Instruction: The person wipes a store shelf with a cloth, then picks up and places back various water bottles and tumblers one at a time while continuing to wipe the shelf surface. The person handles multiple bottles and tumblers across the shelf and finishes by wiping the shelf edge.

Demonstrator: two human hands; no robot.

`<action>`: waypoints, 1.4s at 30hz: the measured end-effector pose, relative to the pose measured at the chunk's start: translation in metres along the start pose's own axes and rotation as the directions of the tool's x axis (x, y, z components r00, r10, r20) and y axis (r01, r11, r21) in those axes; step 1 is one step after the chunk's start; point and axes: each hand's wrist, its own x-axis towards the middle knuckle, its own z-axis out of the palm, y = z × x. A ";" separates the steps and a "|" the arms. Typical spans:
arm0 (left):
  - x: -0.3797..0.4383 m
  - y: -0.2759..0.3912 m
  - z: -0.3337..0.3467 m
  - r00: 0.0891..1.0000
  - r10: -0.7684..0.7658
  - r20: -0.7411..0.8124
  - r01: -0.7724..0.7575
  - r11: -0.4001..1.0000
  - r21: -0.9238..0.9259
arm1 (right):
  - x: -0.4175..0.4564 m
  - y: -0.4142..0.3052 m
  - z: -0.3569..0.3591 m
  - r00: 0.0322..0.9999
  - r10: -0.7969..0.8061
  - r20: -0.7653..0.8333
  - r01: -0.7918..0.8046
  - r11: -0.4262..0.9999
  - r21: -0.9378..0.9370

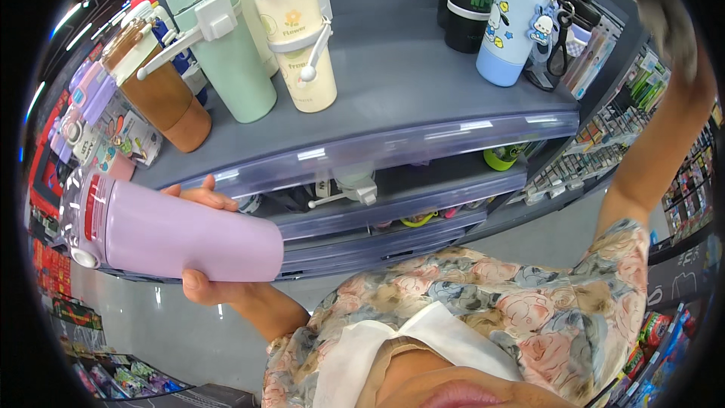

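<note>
In the head view, my left hand (pixel 207 289) grips a lilac tumbler (pixel 192 232) lying almost level, its clear lid towards the left. The thumb presses the near side and the fingers wrap the far side. My right arm is raised at the right edge. Around my right hand (pixel 694 76) is a blurred grey-brown shape (pixel 660 5); what it is cannot be told. On the grey shelf (pixel 391 79) stand a brown tumbler (pixel 161 90), a mint green tumbler (pixel 232 62), a cream tumbler with a flower print (pixel 303 45) and a light blue bottle (pixel 507 28).
A clear plastic strip (pixel 385 144) edges the shelf. Lower shelves hold more cups, among them a green one (pixel 501 157). More bottles crowd the left end, near a clear printed bottle (pixel 133 136). Black cups (pixel 470 11) stand behind the blue bottle. Racks of packaged goods (pixel 600 136) are at the right.
</note>
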 end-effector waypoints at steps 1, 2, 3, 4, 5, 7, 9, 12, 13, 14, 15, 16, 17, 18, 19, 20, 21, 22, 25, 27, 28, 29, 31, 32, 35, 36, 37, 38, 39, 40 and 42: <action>-0.002 0.008 0.009 1.000 -0.006 0.030 0.006 1.000 0.012 | -0.022 -0.001 -0.010 0.997 0.022 -0.080 -0.016 0.997 0.074; -0.004 0.013 0.021 0.998 -0.016 0.064 0.015 1.000 0.016 | -0.046 0.001 -0.019 0.984 0.071 -0.162 -0.047 0.988 0.150; -0.006 0.016 0.034 0.994 -0.019 0.107 0.018 1.000 0.011 | -0.075 0.004 -0.028 0.961 0.138 -0.241 -0.080 0.969 0.236; -0.007 0.015 0.049 0.988 -0.024 0.150 0.025 1.000 -0.002 | -0.107 0.010 -0.036 0.930 0.213 -0.299 -0.116 0.943 0.313; -0.009 0.014 0.063 0.982 -0.032 0.188 0.034 0.999 -0.010 | -0.148 0.024 -0.043 0.896 0.289 -0.338 -0.144 0.907 0.395; -0.014 0.015 0.091 0.974 -0.085 0.208 0.084 0.996 0.014 | -0.227 0.054 -0.042 0.845 0.426 -0.323 -0.211 0.820 0.532; -0.017 0.022 0.127 0.964 -0.157 0.213 0.148 0.987 0.057 | -0.268 0.064 -0.028 0.773 0.540 -0.333 -0.164 0.677 0.717; 0.000 0.013 0.166 0.906 -0.353 0.233 0.306 0.928 0.215 | -0.289 0.059 -0.031 0.754 0.637 -0.159 -0.244 0.497 0.833; 0.005 0.009 0.180 0.895 -0.376 0.239 0.343 0.924 0.168 | -0.292 0.061 -0.032 0.770 0.635 -0.065 -0.275 0.422 0.864; 0.010 0.005 0.196 0.884 -0.399 0.246 0.379 0.917 0.124 | -0.294 0.059 -0.029 0.663 0.741 -0.105 -0.328 0.414 0.849; 0.018 -0.002 0.212 0.867 -0.423 0.262 0.421 0.905 0.067 | -0.299 0.066 -0.036 0.677 0.735 -0.043 -0.374 0.394 0.840; 0.024 -0.008 0.223 0.872 -0.422 0.249 0.414 0.906 0.086 | -0.307 0.077 -0.043 0.689 0.724 0.026 -0.418 0.368 0.831; 0.029 -0.016 0.231 0.876 -0.421 0.234 0.408 0.907 0.106 | -0.312 0.085 -0.047 0.699 0.709 0.096 -0.461 0.344 0.818; 0.034 -0.028 0.240 0.876 -0.425 0.228 0.408 0.905 0.121 | -0.320 0.089 -0.051 0.682 0.719 0.132 -0.472 0.295 0.831; 0.041 -0.038 0.245 0.880 -0.417 0.228 0.396 0.909 0.133 | -0.325 0.095 -0.052 0.679 0.718 0.153 -0.475 0.270 0.838; 0.048 -0.049 0.247 0.884 -0.408 0.227 0.384 0.912 0.146 | -0.328 0.101 -0.053 0.675 0.716 0.175 -0.478 0.244 0.844; 0.055 -0.064 0.250 0.885 -0.405 0.232 0.377 0.913 0.157 | -0.332 0.107 -0.053 0.667 0.719 0.195 -0.484 0.219 0.847; 0.064 -0.078 0.251 0.871 -0.432 0.232 0.394 0.898 0.195 | -0.338 0.114 -0.052 0.648 0.732 0.212 -0.485 0.181 0.856; 0.081 -0.101 0.249 0.841 -0.485 0.240 0.431 0.869 0.244 | -0.336 0.124 -0.044 0.666 0.697 0.266 -0.496 0.147 0.856; 0.088 -0.112 0.248 0.825 -0.526 0.207 0.457 0.836 0.305 | -0.334 0.128 -0.037 0.656 0.697 0.291 -0.503 0.116 0.856; 0.090 -0.117 0.249 0.810 -0.537 0.235 0.455 0.828 0.327 | -0.335 0.131 -0.035 0.658 0.691 0.299 -0.509 0.116 0.853; 0.093 -0.121 0.250 0.794 -0.549 0.262 0.452 0.821 0.349 | -0.337 0.133 -0.032 0.661 0.685 0.307 -0.515 0.115 0.850; 0.098 -0.130 0.255 0.788 -0.556 0.262 0.445 0.811 0.380 | -0.340 0.139 -0.027 0.684 0.652 0.327 -0.503 0.098 0.859; 0.101 -0.134 0.257 0.786 -0.560 0.263 0.442 0.805 0.396 | -0.341 0.141 -0.027 0.689 0.640 0.339 -0.505 0.089 0.858; 0.113 -0.155 0.261 0.796 -0.544 0.265 0.405 0.805 0.434 | -0.345 0.147 -0.026 0.689 0.620 0.374 -0.534 0.086 0.841; 0.118 -0.164 0.262 0.795 -0.548 0.261 0.404 0.799 0.446 | -0.346 0.148 -0.025 0.686 0.616 0.388 -0.549 0.087 0.831; 0.123 -0.171 0.263 0.795 -0.550 0.255 0.402 0.793 0.458 | -0.348 0.150 -0.025 0.683 0.609 0.403 -0.564 0.088 0.821; 0.128 -0.177 0.264 0.795 -0.553 0.249 0.400 0.787 0.469 | -0.351 0.153 -0.024 0.680 0.612 0.404 -0.576 0.104 0.811; 0.130 -0.180 0.268 0.794 -0.567 0.218 0.408 0.763 0.501 | -0.356 0.157 -0.026 0.675 0.618 0.402 -0.587 0.121 0.801; 0.132 -0.183 0.273 0.793 -0.580 0.186 0.415 0.738 0.532 | -0.361 0.160 -0.026 0.671 0.625 0.399 -0.598 0.137 0.790; 0.140 -0.191 0.274 0.783 -0.602 0.155 0.426 0.702 0.571 | -0.368 0.163 -0.027 0.635 0.656 0.408 -0.620 0.118 0.775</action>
